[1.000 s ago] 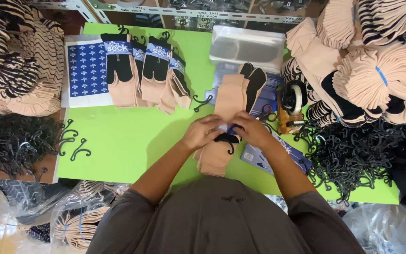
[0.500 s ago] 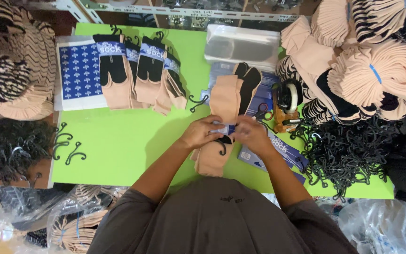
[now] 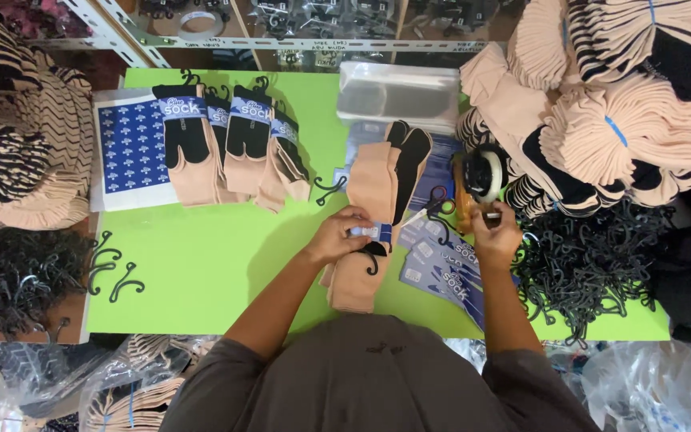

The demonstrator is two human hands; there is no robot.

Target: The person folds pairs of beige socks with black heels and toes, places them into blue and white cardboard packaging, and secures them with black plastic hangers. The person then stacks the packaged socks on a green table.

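Note:
A pair of beige-and-black socks lies lengthwise on the green table, with a blue paper band and a black hook at its middle. My left hand presses its fingers on that band. My right hand is off to the right at the tape dispenser, fingertips pinching at the tape's end. Blue printed paper bands lie fanned out between the socks and my right hand. Scissors rest beside the dispenser.
Several finished banded sock pairs lie at the table's back left beside a blue patterned sheet. A clear plastic box sits at the back. Heaps of black hooks and sock bundles crowd both sides.
My right hand has left the sock band and moved right to the tape dispenser. My left hand stays on the band. The view has shifted slightly.

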